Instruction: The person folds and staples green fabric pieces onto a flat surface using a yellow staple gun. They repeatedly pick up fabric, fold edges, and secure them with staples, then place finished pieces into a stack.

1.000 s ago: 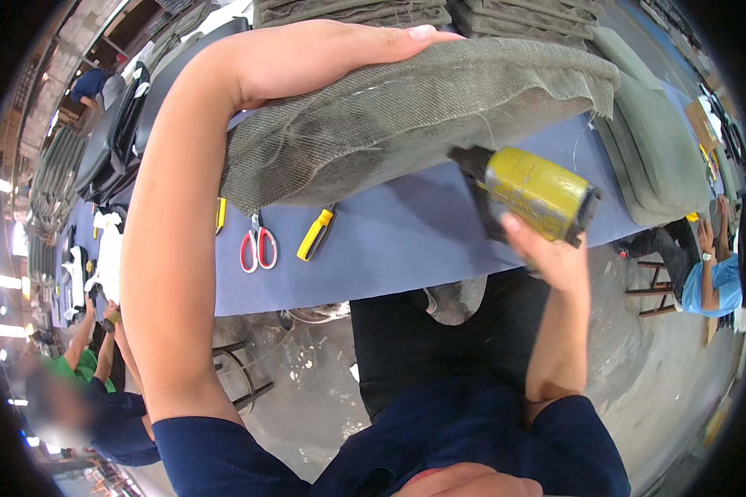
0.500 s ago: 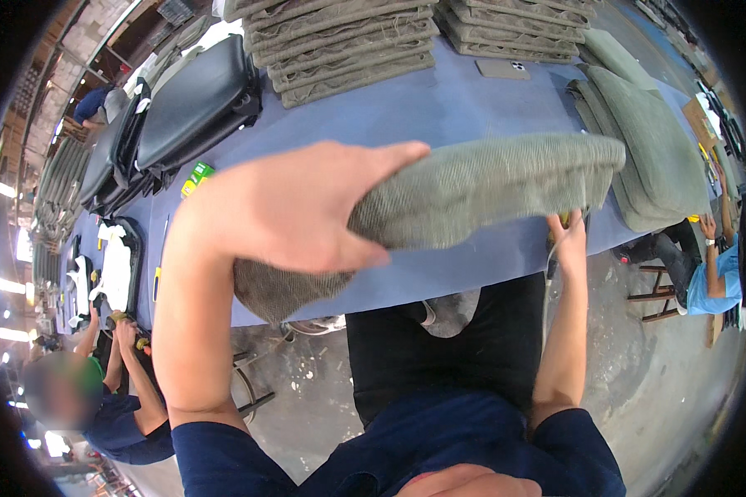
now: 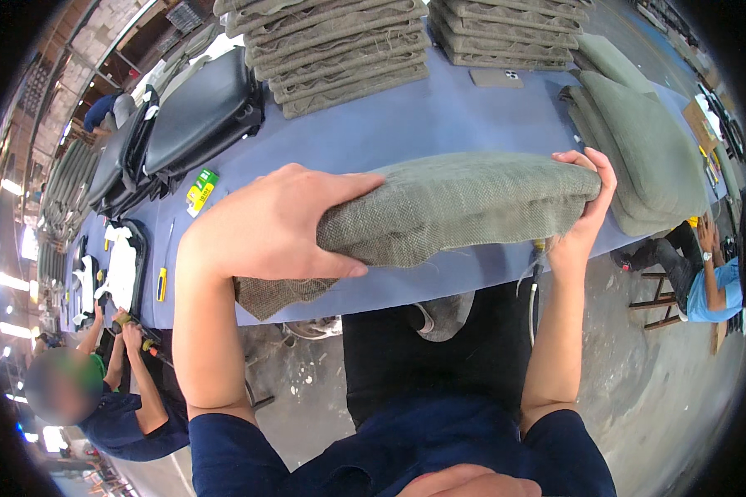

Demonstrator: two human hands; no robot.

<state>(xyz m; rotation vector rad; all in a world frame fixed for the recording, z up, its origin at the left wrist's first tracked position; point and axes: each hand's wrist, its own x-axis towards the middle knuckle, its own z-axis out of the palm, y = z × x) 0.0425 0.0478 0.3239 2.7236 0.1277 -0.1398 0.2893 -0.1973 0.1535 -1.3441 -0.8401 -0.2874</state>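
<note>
A grey-green woven fabric-covered cushion (image 3: 464, 203) is raised above the near side of the blue-topped table, tilted so its edge and loose fabric fringe face me. My left hand (image 3: 286, 219) grips its left end, thumb below and fingers over the top. My right hand (image 3: 584, 207) is wrapped round its right end, fingertips curled over the upper face. Just under the right hand, a hose (image 3: 533, 306) with a yellowish fitting hangs by the table edge; whatever it joins is mostly hidden. A darker flap of fabric droops below my left hand.
Tall stacks of fabric-covered panels (image 3: 340, 54) stand at the back. Black padded seats (image 3: 203, 116) lie left, green cushions (image 3: 651, 157) right. A phone (image 3: 496, 79), a green-yellow box (image 3: 201, 192) and a screwdriver (image 3: 162, 284) rest on the table (image 3: 439, 116). Co-workers sit at both sides.
My right hand has risen from below the cushion, at the tool with the hose, and now grips the cushion's right end. The cushion has shifted slightly left and down with my left hand still on it.
</note>
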